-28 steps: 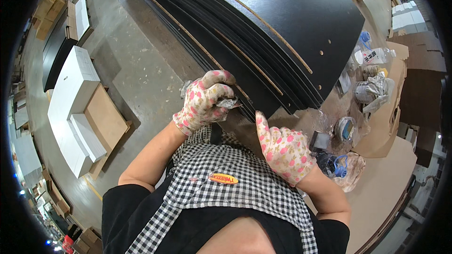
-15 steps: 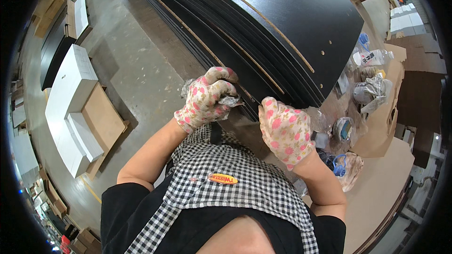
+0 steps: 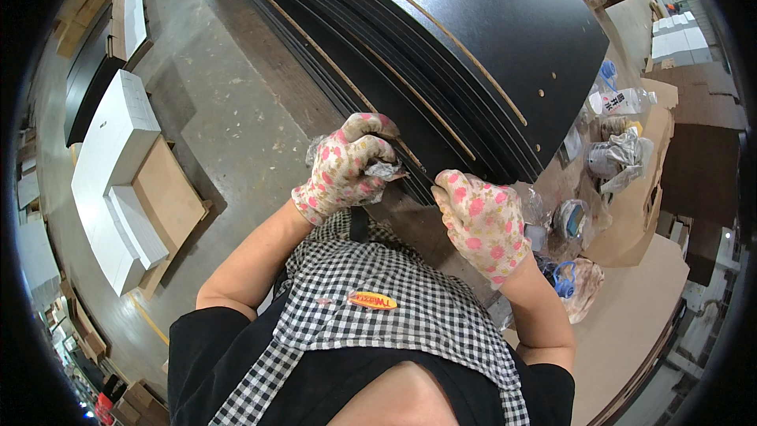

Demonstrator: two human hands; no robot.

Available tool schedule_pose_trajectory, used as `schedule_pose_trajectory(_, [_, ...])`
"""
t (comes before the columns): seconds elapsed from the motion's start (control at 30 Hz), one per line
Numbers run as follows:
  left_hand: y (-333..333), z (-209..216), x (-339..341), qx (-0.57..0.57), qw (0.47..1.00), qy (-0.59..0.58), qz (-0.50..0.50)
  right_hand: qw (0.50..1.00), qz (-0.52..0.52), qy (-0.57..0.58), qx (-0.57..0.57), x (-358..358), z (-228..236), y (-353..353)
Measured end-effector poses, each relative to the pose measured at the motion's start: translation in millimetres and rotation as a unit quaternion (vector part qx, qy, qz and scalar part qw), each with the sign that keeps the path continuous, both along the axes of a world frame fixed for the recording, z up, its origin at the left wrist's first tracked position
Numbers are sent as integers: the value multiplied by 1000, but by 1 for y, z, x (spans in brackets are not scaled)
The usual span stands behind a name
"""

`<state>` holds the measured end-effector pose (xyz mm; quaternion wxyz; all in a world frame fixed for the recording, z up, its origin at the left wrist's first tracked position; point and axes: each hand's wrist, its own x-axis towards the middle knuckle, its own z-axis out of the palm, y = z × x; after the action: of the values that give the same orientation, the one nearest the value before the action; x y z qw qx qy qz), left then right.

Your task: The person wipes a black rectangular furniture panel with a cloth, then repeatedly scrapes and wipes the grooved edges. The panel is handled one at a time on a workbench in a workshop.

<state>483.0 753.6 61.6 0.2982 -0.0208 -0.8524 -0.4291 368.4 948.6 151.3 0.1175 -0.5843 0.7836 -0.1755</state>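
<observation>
A stack of black boards (image 3: pixel 473 24) fills the upper middle, with bare tan strips along some edges. At its near corner my left hand (image 3: pixel 347 164), in a white glove with pink flowers, is closed around a crumpled piece of clear plastic wrap (image 3: pixel 384 170). Its fingers lie against the edge of a lower board. Just to the right, my right hand (image 3: pixel 482 225), gloved alike, is curled shut by the same corner. A thin dark tip seems to reach its thumb and forefinger; what they pinch is too small to make out.
On the right, plastic bottles (image 3: pixel 631 100), a wrapped tub (image 3: pixel 607 159) and a tape roll (image 3: pixel 572 218) lie on brown cardboard (image 3: pixel 662 166). White panels (image 3: pixel 110 181) are stacked on the floor at left.
My right hand has shifted slightly down and to the right, away from my left hand. The left hand and its plastic wrap stay almost in place.
</observation>
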Motion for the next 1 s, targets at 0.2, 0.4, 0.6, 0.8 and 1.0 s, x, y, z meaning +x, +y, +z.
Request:
schedule_pose_trajectory(0.2, [2, 2, 2, 22, 1000, -19, -2, 999, -11, -33, 7, -2, 3, 9])
schedule_pose_trajectory(0.4, [0, 1, 0, 10, 1000, -3, -9, 999, -9, 29, 14, 0, 10, 13])
schedule_pose_trajectory(0.6, [-1, 0, 2, 13, 1000, -8, -9, 995, 21, 93, -2, -4, 10, 17])
schedule_pose_trajectory(0.8, [-1, 0, 2, 12, 1000, -12, -4, 997, 16, 80, -1, -8, 0, 21])
schedule_pose_trajectory(1.0, [1, 2, 3, 0, 1000, -21, 22, 995, 21, 96, 3, -8, -3, 21])
